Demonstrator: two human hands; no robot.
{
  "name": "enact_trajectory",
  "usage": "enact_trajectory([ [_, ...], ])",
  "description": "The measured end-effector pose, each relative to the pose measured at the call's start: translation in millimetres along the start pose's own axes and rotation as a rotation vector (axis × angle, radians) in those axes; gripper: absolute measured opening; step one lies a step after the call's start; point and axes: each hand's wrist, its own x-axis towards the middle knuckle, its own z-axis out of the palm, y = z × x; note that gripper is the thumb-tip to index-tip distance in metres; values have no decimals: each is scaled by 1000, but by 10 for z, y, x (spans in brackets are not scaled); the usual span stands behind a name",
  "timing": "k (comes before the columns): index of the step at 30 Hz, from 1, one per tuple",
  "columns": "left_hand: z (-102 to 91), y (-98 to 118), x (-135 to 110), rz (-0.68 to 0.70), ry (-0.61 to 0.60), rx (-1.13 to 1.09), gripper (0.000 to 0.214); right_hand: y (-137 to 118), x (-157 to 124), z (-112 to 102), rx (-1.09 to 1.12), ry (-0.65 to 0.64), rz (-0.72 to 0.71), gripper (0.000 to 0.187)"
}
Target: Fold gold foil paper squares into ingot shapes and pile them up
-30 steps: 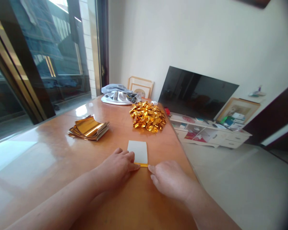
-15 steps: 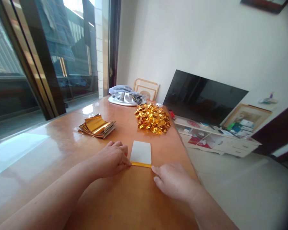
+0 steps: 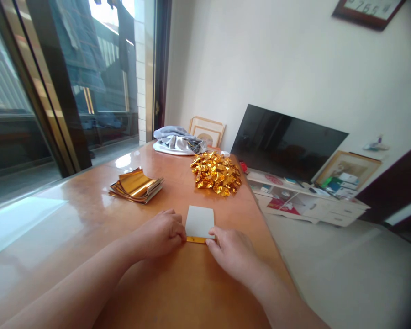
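Glossy orange tabletop runs under my forearms, and my two hands meet at one small sheet. My left hand is curled, fingers together, against the sheet's left edge. My right hand lies flatter, its fingertips pressed at the right end. Whether either thumb pinches underneath, I cannot tell. The white sheet lies flat in front of me, with a gold foil strip along its near edge; I seem to be bracing it from both sides so it can't slide or spring open. Since the earlier frame, my right hand has closed in onto the sheet. Beyond lie a stack of gold foil sheets, a heap of crumpled gold foil and a folded cloth.
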Motion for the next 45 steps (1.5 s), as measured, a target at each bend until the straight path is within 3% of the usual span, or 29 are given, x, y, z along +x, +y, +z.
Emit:
enact_trajectory([
  [6,110,-113,72,-43,153,-32,24,103,64,116,138,6,6,16],
  [10,196,-186,134,-259,390,-203,14,169,111,156,351,106,28,19],
  [13,229,-151,148,-317,373,-405,19,159,131,170,558,158,42,20],
  [17,244,-12,161,-295,293,-632,36,75,116,169,756,126,4,20],
  [21,257,78,197,-225,258,-825,33,-10,83,194,842,71,-63,18],
  [24,272,64,214,-189,302,-871,28,-25,79,213,826,62,-65,16],
  [27,278,17,202,-220,380,-717,20,-9,81,202,761,119,-61,17],
  [33,184,40,136,-119,517,-15,6,-14,60,147,598,284,-136,10],
  [36,141,104,122,-79,452,157,10,-39,45,119,506,395,-157,5],
  [39,141,155,126,-49,371,221,12,-66,23,88,397,470,-213,15],
  [42,172,191,136,-20,284,221,12,-78,7,76,273,418,-273,20],
  [45,225,206,142,4,216,201,10,-58,15,103,169,317,-316,7],
])
